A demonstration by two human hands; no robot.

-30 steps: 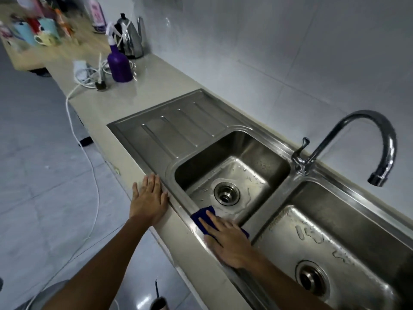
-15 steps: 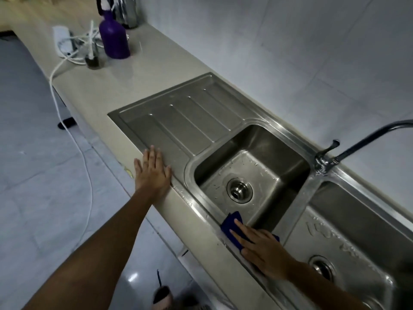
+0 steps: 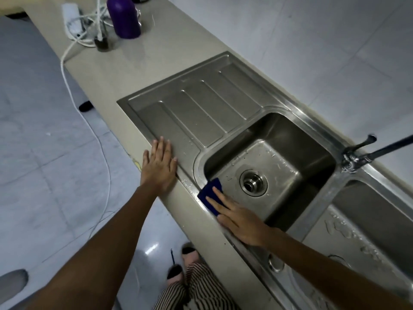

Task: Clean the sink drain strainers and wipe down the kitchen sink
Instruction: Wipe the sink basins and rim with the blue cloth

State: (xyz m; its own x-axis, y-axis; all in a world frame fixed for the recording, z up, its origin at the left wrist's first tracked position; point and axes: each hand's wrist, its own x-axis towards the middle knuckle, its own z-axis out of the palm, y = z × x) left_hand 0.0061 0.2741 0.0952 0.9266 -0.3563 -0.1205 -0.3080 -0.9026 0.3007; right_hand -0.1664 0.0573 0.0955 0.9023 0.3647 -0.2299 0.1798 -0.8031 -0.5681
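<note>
A steel double sink (image 3: 297,104) with a ribbed drainboard (image 3: 201,101) is set into a beige counter. The left basin holds a round drain strainer (image 3: 253,182) in its floor. My right hand (image 3: 237,219) lies flat with straight fingers, pressing a dark blue cloth (image 3: 211,193) on the sink's front rim at the left basin's near corner. My left hand (image 3: 159,168) rests flat on the counter edge, its fingers touching the drainboard's front corner. The right basin (image 3: 368,222) is wet; my right forearm hides its drain.
The faucet (image 3: 366,153) rises behind the divider between basins, its spout running out of view at right. At the counter's far end stand a purple bottle (image 3: 123,17), a small dark jar (image 3: 101,42) and a white power strip with coiled cable (image 3: 73,21). Tiled floor lies left.
My right hand has slid the blue cloth left along the front rim. The camera has tilted down and shifted; the faucet spout has left the view. My left hand has stayed put.
</note>
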